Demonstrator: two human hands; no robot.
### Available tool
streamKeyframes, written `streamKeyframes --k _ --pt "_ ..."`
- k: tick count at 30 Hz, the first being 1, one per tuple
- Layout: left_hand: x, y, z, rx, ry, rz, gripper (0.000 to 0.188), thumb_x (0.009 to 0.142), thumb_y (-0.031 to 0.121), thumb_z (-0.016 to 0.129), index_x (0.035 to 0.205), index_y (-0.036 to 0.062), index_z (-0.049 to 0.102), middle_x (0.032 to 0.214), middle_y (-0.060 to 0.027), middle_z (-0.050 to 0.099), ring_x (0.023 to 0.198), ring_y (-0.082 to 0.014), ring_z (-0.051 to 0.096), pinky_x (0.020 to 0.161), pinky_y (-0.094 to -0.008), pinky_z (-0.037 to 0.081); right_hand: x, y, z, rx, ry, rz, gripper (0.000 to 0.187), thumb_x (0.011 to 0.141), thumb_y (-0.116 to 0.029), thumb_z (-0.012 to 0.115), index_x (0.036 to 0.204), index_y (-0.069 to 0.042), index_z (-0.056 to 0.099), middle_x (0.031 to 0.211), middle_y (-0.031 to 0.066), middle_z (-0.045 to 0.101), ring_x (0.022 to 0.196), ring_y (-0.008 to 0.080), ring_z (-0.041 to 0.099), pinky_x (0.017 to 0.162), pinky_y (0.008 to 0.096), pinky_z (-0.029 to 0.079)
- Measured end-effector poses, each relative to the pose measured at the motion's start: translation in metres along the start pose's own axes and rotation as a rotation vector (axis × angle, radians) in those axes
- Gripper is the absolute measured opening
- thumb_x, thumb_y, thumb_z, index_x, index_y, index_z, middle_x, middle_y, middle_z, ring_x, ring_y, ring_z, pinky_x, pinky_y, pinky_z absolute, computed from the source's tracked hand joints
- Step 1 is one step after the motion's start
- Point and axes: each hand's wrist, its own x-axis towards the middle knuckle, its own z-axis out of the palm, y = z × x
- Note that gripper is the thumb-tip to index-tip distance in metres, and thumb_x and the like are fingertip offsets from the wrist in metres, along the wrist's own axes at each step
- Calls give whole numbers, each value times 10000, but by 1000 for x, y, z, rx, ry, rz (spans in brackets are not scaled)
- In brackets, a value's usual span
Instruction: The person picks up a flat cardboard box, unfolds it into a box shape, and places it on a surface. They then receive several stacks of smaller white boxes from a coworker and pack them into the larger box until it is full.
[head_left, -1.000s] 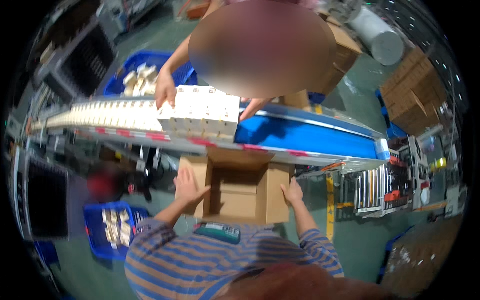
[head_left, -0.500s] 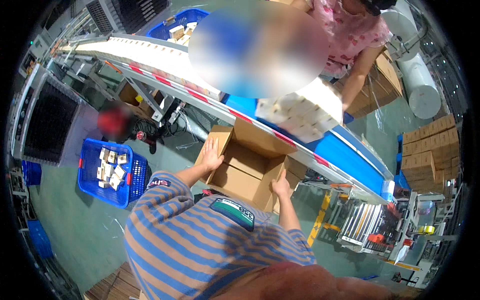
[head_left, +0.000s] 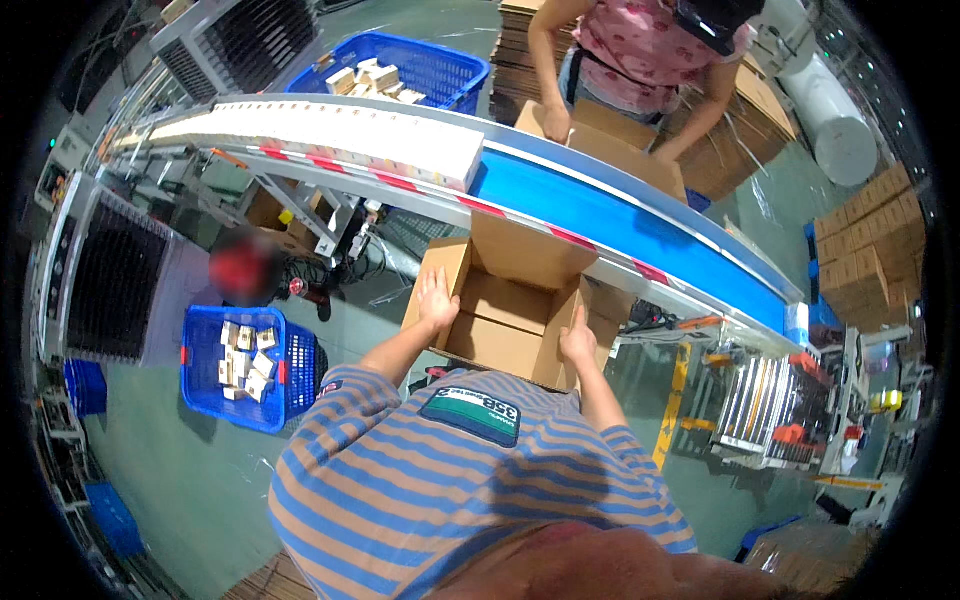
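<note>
An open, empty cardboard box [head_left: 505, 305] is in front of my body, its flaps raised, against the near side of the conveyor. My left hand [head_left: 437, 303] lies on the left flap with its fingers stretched out. On the other side, my right hand [head_left: 578, 343] grips the right flap, a digit pointing up along it; its other fingers are partly hidden. A row of small white boxes [head_left: 400, 150] stands on the conveyor, ending just left of the bare blue belt [head_left: 610, 215].
Across the conveyor, a co-worker's hands [head_left: 557, 122] are at another open carton [head_left: 625, 150]. Small boxes lie in a blue basket [head_left: 300, 350] on the floor to my left and another blue basket [head_left: 460, 85] behind the conveyor. A roller stand [head_left: 765, 400] is at right.
The block of white boxes that the co-worker held over the belt has left it, and the co-worker's hands are now at the far carton. My hands keep their places on the box.
</note>
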Motion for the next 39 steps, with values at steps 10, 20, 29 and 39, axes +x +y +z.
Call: streamKeyframes --k 10,20,29,39 --pt "2 -15 6 28 81 40 809 777 231 613 1441 48 188 1476 -218 212 1373 -380 180 1108 -483 186 -150 -203 -306 600 727 -1531 213 758 -32 638 969 -15 660 1021 170 650 876 265 650 721 329 528" --pt "-2 15 -14 67 15 88 753 803 191 615 1417 8 219 1441 -252 257 1340 -387 241 1109 -428 214 -200 -229 -304 381 466 -1695 225 737 -60 655 960 -34 663 973 134 665 863 256 652 738 340 522" --pt "0 -10 0 27 47 -14 793 775 218 612 1436 61 203 1463 -202 241 1358 -374 217 1073 -519 240 -226 -208 -287 653 567 -1460 237 718 -86 670 952 -50 665 929 101 678 851 247 654 753 351 517" --pt "0 4 0 21 78 -36 793 759 200 627 1424 59 218 1457 -188 261 1361 -352 219 1088 -508 220 -31 -120 -134 136 280 -539 625 865 -325 589 1345 13 376 1368 264 386 1253 392 382 1049 439 310"
